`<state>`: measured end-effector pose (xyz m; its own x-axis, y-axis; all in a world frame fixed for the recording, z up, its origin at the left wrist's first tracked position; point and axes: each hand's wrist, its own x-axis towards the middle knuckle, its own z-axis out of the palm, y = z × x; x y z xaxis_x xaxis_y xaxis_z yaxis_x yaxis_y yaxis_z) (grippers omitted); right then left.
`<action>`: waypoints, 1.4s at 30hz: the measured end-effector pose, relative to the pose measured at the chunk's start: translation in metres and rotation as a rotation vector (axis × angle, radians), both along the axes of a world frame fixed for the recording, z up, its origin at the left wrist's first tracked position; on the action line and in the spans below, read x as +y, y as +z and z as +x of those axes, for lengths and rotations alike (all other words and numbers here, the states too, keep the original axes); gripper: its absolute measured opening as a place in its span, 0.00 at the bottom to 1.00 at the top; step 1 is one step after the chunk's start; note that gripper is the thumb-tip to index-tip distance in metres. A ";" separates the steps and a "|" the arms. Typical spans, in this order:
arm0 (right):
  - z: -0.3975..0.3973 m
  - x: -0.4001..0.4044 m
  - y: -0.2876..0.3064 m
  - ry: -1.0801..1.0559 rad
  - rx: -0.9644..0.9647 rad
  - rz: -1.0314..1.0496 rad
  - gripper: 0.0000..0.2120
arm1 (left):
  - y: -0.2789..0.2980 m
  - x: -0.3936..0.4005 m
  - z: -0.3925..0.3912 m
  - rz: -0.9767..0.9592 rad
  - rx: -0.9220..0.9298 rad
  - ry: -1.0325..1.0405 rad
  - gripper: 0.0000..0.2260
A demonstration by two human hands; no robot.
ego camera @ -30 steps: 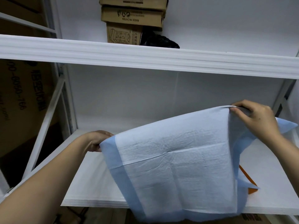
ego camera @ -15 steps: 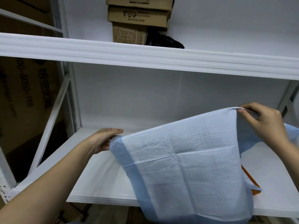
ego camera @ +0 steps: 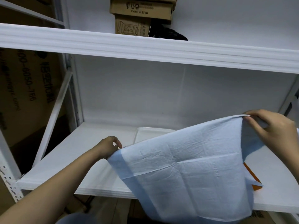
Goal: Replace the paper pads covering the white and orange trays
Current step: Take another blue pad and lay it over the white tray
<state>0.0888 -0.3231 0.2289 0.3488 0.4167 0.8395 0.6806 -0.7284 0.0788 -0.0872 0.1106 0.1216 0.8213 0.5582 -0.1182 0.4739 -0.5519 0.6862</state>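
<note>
A light blue paper pad (ego camera: 186,172) with a darker blue border hangs spread in front of the white shelf (ego camera: 68,162). My left hand (ego camera: 108,147) pinches its left top corner. My right hand (ego camera: 275,130) pinches its right top corner, held higher. Behind the pad's upper edge shows the far rim of a white tray (ego camera: 152,131) on the shelf. An orange tray (ego camera: 254,181) peeks out at the pad's right edge; most of it is hidden.
The upper white shelf (ego camera: 145,47) overhangs, carrying stacked cardboard boxes (ego camera: 139,15) and a black object (ego camera: 168,33). A white frame post and diagonal brace (ego camera: 55,113) stand at left, with large cardboard boxes (ego camera: 24,88) behind. A bluish bin rim (ego camera: 77,219) sits below.
The pad has moved right and slightly down with both hands, uncovering the far rim of the white tray. Both hands keep pinching its corners.
</note>
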 end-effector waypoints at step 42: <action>-0.002 -0.005 -0.003 0.029 0.000 0.098 0.18 | 0.001 -0.008 -0.036 -0.619 -0.268 -0.027 0.13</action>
<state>0.0864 -0.3283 0.2255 0.3380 0.3426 0.8765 0.7015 -0.7126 0.0080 -0.1231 0.1022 0.1222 0.8794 0.4320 -0.2002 0.2350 -0.0281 0.9716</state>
